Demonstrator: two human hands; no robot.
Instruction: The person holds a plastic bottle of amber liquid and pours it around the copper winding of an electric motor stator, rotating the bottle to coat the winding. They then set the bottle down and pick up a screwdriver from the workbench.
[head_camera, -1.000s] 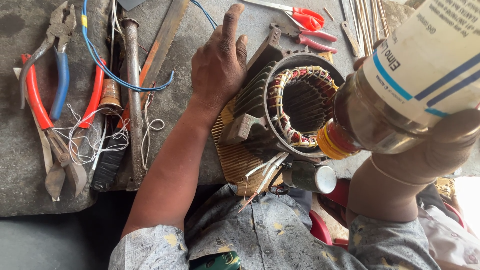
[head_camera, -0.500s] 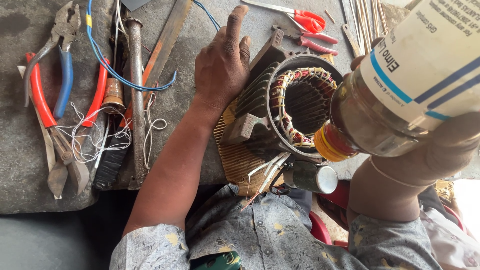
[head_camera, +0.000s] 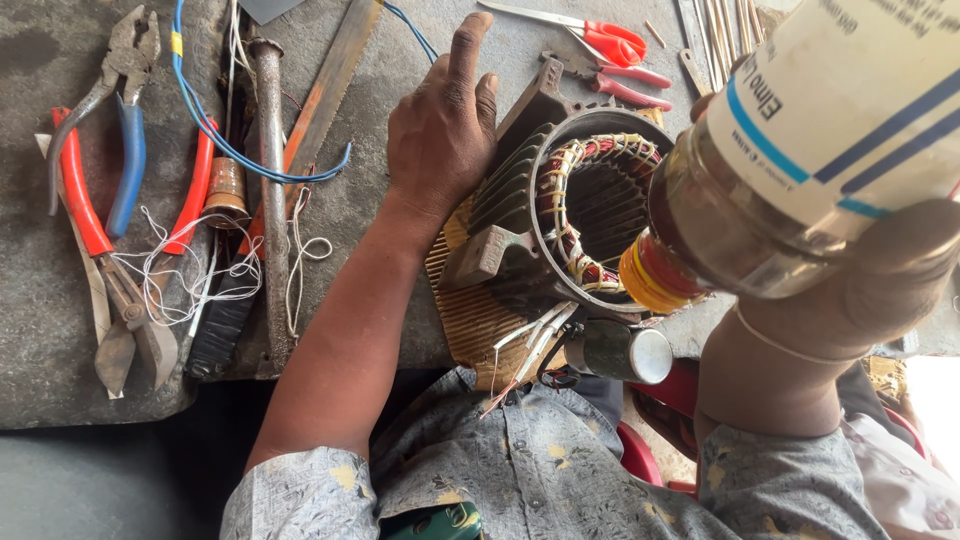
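A grey finned motor stator (head_camera: 560, 215) with copper windings tied in white and red lies on a piece of brown corrugated card (head_camera: 470, 320). My left hand (head_camera: 440, 130) rests flat on its left side, steadying the housing. My right hand (head_camera: 880, 275) grips a large clear bottle (head_camera: 800, 150) with a white and blue label, tipped so its orange-ringed mouth points into the stator bore. White lead wires (head_camera: 530, 335) hang from the stator's near edge toward a small metal cylinder (head_camera: 620, 350).
The grey slab (head_camera: 360, 200) holds blue-handled pliers (head_camera: 120, 110), red-handled cutters (head_camera: 90, 250), a metal rod (head_camera: 270, 180), a flat file (head_camera: 320, 90), loose white string (head_camera: 200, 270), a blue wire (head_camera: 230, 140) and red scissors (head_camera: 600, 35). Thin sticks lie at top right.
The bottle has tilted slightly further toward the stator bore. My left hand stays on the housing.
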